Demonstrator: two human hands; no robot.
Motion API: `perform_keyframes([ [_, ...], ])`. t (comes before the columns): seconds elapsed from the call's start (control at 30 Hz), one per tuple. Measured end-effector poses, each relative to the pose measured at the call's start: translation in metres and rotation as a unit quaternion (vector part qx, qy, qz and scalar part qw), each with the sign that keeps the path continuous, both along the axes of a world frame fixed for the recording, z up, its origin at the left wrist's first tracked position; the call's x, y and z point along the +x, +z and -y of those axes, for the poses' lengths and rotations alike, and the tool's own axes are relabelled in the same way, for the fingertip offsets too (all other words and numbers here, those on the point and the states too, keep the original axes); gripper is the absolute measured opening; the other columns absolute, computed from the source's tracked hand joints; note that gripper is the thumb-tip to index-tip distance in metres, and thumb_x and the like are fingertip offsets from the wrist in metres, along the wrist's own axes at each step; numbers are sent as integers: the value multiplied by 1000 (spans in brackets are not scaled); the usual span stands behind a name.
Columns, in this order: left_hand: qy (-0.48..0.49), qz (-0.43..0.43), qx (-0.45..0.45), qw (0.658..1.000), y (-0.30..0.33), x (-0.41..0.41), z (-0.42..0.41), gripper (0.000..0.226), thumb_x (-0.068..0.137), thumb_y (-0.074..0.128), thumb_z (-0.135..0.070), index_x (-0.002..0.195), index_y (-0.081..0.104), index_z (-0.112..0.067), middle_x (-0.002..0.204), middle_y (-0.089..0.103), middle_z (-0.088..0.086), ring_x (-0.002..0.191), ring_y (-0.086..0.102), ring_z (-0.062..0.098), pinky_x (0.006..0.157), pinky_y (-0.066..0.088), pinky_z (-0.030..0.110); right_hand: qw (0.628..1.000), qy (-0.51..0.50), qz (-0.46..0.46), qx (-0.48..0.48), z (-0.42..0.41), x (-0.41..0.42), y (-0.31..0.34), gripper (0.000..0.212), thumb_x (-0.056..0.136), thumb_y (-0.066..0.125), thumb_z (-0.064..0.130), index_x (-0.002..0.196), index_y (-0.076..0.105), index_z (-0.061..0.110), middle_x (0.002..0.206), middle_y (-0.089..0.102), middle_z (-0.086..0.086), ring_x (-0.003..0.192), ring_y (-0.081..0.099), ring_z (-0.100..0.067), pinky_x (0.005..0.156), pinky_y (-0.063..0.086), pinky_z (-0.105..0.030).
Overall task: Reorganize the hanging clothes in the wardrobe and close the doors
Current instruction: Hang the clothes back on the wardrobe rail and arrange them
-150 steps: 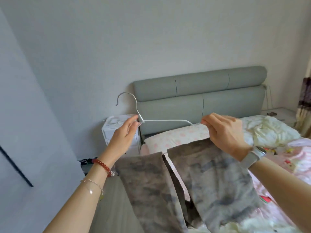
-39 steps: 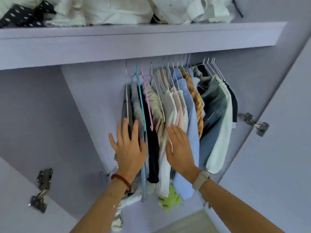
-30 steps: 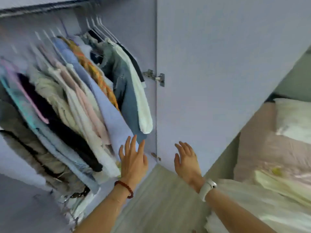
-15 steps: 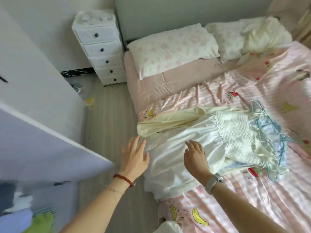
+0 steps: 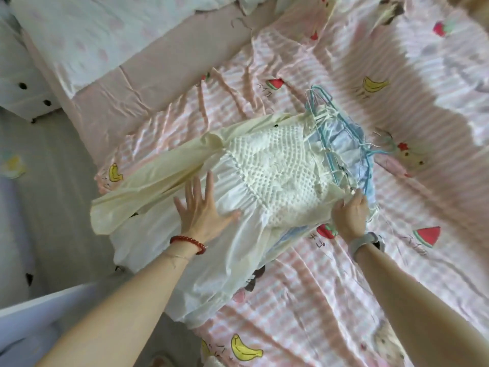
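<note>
- A white dress (image 5: 267,168) with a knitted top lies spread on the bed (image 5: 344,287), near the middle of the frame, its skirt hanging over the bed's left edge.
- A pale yellow garment (image 5: 148,186) lies partly under the dress, reaching toward the left of the frame.
- The left hand (image 5: 201,207) rests flat on the dress skirt, fingers straight and spread wide.
- The right hand (image 5: 349,213) is at the right edge of the dress, fingers curled into the cloth there; just what it pinches I cannot tell.
- Light blue hangers (image 5: 341,128) and blue cloth (image 5: 344,144) lie bunched just above the right hand, in the centre-right of the frame.
- A pillow (image 5: 92,35) sits at upper left, beside a white drawer unit (image 5: 21,94) at the left edge.
</note>
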State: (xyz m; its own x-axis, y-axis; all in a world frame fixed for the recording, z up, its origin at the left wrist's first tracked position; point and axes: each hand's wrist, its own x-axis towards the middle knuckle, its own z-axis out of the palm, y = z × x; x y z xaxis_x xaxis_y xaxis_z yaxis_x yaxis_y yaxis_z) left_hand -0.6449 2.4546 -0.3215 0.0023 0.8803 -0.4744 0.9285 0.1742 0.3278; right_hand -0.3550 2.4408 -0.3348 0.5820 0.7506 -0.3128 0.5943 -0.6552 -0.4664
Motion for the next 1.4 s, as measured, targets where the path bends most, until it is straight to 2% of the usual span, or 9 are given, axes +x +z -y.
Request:
perform_keyframes([
  [0.1, 5, -13, -11, 1000, -12, 1, -9, 118, 60, 40, -86, 140, -27, -30, 155, -12, 9, 143, -5, 26, 110, -5, 56, 997, -63, -39, -24, -7, 19, -16, 52, 91, 43, 17, 135, 27, -6, 129, 43, -28, 117, 43, -43, 98, 35, -51],
  [0.2, -14, 5, 3, 1000, -12, 8, 1, 115, 59, 34, -91, 143, -18, -31, 156, 5, 10, 140, 17, 30, 111, 16, 52, 995, -81, -53, -38, -9, 24, -26, 47, 86, 48, 28, 122, 41, -1, 115, 50, -24, 104, 50, -38, 89, 43, -50],
  [0.4, -1, 76, 47, 996, -5, 30, 41, 100, 62, 27, -86, 144, -8, -41, 155, 4, 4, 135, 17, 24, 106, 20, 48, 964, -202, -160, 66, -23, 19, -25, 20, 71, 45, 21, 56, 34, 15, 60, 37, -5, 63, 37, -20, 57, 31, -36],
  [0.57, -106, -54, 53, 991, -12, 49, 55, 104, 62, 36, -86, 141, -13, -40, 154, -11, 16, 139, 7, 38, 104, 23, 52, 976, -152, -72, 142, -30, 9, -20, 22, 94, 36, 19, 90, 51, 3, 88, 45, -7, 79, 40, -17, 70, 30, -31],
  [0.73, -94, -50, 97, 990, -10, 45, 47, 47, 82, 65, -20, 127, 52, -18, 143, 34, 20, 113, 46, 41, 84, 44, 49, 975, -96, -61, 192, -17, -6, -11, 20, 94, 38, 14, 103, 49, -1, 75, 48, 5, 68, 44, -15, 55, 21, -21],
  [0.9, -45, 69, 97, 992, 7, 18, 41, 29, 90, 50, -5, 119, 52, -2, 107, 61, 21, 94, 57, 39, 73, 43, 42, 968, -36, -65, 242, -1, -22, 10, 30, 87, 43, 1, 116, 51, 3, 63, 48, 9, 54, 44, -6, 55, 27, -21],
  [1.1, -3, 165, 90, 982, 40, -34, 68, 42, 89, 55, -10, 129, 46, -20, 96, 68, 0, 67, 61, 25, 58, 40, 25, 962, 83, -26, 260, 21, -67, 35, 20, 91, 53, 9, 105, 63, -1, 50, 53, -6, 51, 50, -23, 51, 34, -29],
  [1.23, 54, 212, 51, 974, 57, -92, 100, 45, 86, 62, -10, 125, 51, -32, 117, 53, -20, 104, 54, 1, 83, 43, 10, 948, 171, -40, 265, 40, -112, 57, 14, 89, 56, 6, 92, 67, -2, 56, 62, -17, 49, 57, -32, 45, 42, -37],
  [1.4, 176, 220, 82, 956, 81, -163, 167, 35, 82, 67, -11, 109, 60, -32, 106, 61, -18, 102, 58, 4, 82, 39, 3, 922, 296, -84, 233, 73, -177, 77, 12, 84, 65, 14, 81, 65, 2, 50, 60, -10, 45, 55, -26, 44, 41, -33],
])
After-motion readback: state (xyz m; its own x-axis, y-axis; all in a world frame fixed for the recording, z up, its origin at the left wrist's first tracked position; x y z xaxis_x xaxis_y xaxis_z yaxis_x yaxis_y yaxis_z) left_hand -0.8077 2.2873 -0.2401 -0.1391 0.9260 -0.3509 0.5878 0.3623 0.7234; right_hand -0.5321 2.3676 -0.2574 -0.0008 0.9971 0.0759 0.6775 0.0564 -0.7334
